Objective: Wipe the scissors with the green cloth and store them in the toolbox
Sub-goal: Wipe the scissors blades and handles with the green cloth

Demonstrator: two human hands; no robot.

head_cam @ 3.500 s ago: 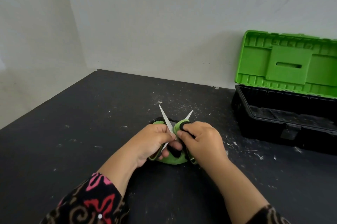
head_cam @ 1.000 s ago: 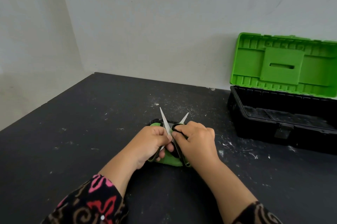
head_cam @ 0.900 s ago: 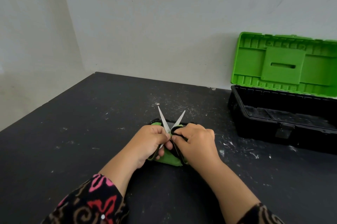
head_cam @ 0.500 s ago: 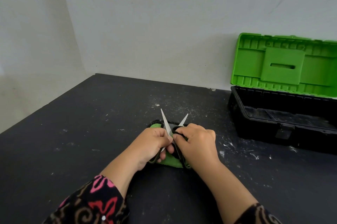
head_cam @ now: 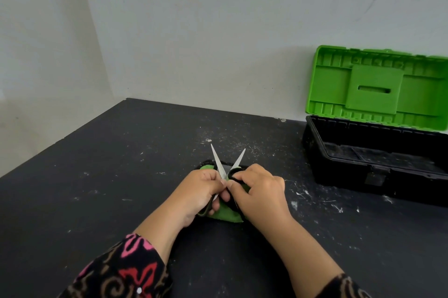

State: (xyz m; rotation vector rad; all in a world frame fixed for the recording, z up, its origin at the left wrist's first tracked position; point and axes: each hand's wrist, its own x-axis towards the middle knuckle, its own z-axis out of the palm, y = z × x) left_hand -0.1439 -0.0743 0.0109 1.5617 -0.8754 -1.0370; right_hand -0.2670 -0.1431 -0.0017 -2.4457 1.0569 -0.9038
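scissors (head_cam: pixel 218 163): held between both hands. The blades are spread in a V that points away from the person, and the tips stick out beyond the fingertips. The crossing of the blades lies between the two sets of fingertips.
left hand (head_cam: pixel 198 191): the fingers (head_cam: pixel 212 176) are curled round the scissors, with the thumb tip at the base of the left blade. A dark handle loop shows under the palm.
right hand (head_cam: pixel 260 192): the fingers (head_cam: pixel 244 176) are curled and pinch a fold of the green cloth (head_cam: pixel 228 215) at the base of the right blade. Their tips almost touch the left fingertips.
green cloth: the rest lies on the desk (head_cam: pixel 97 188) under both hands and shows below the fingers on the near side.
toolbox (head_cam: pixel 339 169): black, on the desk well to the right of the right fingers. Its green lid (head_cam: pixel 375 87) stands open against the wall (head_cam: pixel 218 31).
sleeve (head_cam: pixel 126 266): patterned, on the left forearm.
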